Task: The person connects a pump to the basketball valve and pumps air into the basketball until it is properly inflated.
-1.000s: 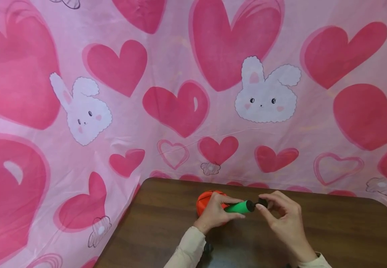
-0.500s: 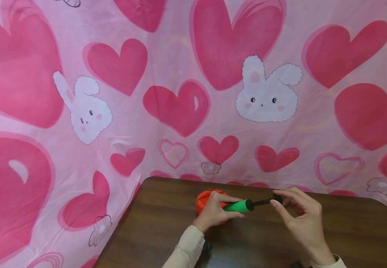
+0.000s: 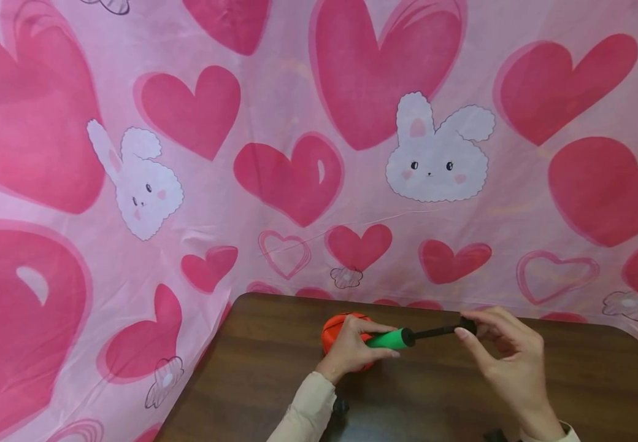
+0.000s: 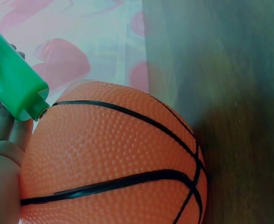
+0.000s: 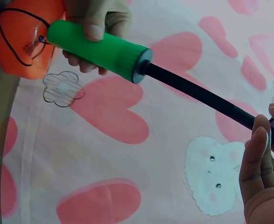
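Observation:
My left hand (image 3: 343, 351) grips the green barrel of a hand pump (image 3: 388, 339), thumb on one side and fingers on the other. The pump's small nozzle end meets the orange toy basketball (image 4: 109, 144), which has black seam lines and looks dented in the right wrist view. Between thumb and fingertips, my right hand (image 3: 515, 362) pinches the black handle (image 3: 468, 325) at the pump's outer end. A long stretch of black rod (image 5: 197, 91) shows between barrel and handle. In the head view the left hand hides part of the ball.
Under the hands lies a dark brown wooden table (image 3: 242, 368). A small black object (image 3: 342, 406) is beside the left sleeve, and another dark object (image 3: 494, 435) shows at the bottom edge near the right wrist. A pink heart-and-rabbit backdrop (image 3: 363, 184) rises behind the table.
My right hand has moved rightward, drawing the black handle and rod out of the green barrel. My left hand, the barrel and the basketball have stayed nearly in place.

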`<state>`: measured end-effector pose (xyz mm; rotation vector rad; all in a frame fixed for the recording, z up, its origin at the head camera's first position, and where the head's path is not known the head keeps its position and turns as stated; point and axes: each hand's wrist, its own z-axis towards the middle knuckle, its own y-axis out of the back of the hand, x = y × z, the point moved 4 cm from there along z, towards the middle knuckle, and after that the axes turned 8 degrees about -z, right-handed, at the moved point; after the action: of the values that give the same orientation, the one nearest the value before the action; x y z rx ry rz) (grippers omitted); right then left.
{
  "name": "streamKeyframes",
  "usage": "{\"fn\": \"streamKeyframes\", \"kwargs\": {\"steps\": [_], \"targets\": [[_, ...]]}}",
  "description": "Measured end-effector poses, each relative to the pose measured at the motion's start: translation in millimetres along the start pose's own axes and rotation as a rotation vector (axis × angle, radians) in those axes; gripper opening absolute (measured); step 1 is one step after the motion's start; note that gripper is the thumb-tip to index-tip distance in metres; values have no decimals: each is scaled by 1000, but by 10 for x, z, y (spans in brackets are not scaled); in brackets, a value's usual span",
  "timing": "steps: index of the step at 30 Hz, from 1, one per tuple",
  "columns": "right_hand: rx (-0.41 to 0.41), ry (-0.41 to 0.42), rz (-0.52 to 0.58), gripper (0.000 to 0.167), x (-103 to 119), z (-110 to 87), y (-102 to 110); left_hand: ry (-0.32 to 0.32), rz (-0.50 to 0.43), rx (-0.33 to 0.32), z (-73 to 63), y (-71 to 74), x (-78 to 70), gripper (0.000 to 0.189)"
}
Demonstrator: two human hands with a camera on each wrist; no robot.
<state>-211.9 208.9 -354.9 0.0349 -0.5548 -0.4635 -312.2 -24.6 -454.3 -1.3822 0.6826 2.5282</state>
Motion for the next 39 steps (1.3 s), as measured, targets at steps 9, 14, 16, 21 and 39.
{"fn": "streamKeyframes", "kwargs": {"steps": [9,14,16,21,39], "targets": [[44,-7,-13,49,-98,-118,-212,11,-17,0,10,-15,-9,40],[90,-60,-50,45,-147,-209,-360,-4,-25,-3,19,-24,-2,41],[113,-90,-65,42,-175,-244,-409,-20,-24,-1,23,-31,-5,41],[142,-137,-92,38,-217,-288,-475,-41,-16,3,21,-35,-11,40],[-2,12,-53,44,0,-46,-89,-42,-2,23,11,1,6,40]]}}
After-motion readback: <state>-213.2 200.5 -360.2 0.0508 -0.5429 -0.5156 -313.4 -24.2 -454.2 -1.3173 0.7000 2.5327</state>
